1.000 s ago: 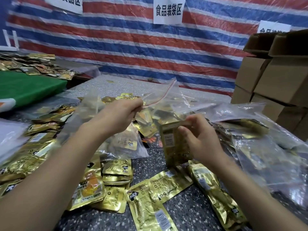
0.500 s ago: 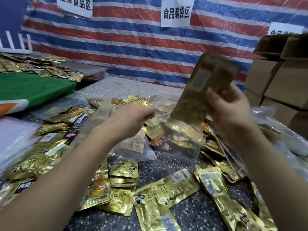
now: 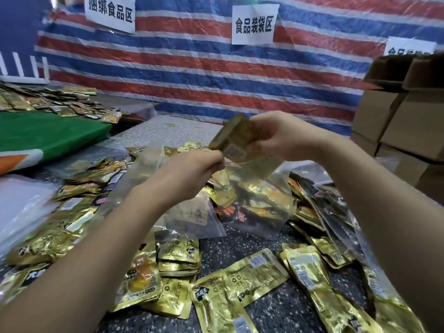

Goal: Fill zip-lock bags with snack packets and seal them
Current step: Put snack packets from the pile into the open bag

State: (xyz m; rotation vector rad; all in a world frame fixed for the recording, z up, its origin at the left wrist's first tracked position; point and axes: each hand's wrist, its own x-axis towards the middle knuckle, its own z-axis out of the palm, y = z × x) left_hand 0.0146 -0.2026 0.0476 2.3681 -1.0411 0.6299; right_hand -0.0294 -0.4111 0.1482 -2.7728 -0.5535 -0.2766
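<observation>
A striped tarp (image 3: 216, 75) in red, white and blue hangs across the back, with white paper signs (image 3: 254, 24) stuck to it. To my right, brown cardboard boxes (image 3: 406, 126) stand stacked. The speckled table (image 3: 283, 306) in front of me is strewn with gold snack packets (image 3: 249, 277), and a green cloth (image 3: 45, 133) covers the table to my left. Just past my hands a clear zip-lock bag (image 3: 259, 203) stands on the table, partly filled with packets, its mouth lifted up. My left hand (image 3: 189, 174) pinches the bag's top edge near the red zip line, fingers curled on the plastic. My right hand (image 3: 281, 135) grips a small stack of gold packets (image 3: 234, 138), tilted, right above the bag's mouth and touching my left fingertips.
</observation>
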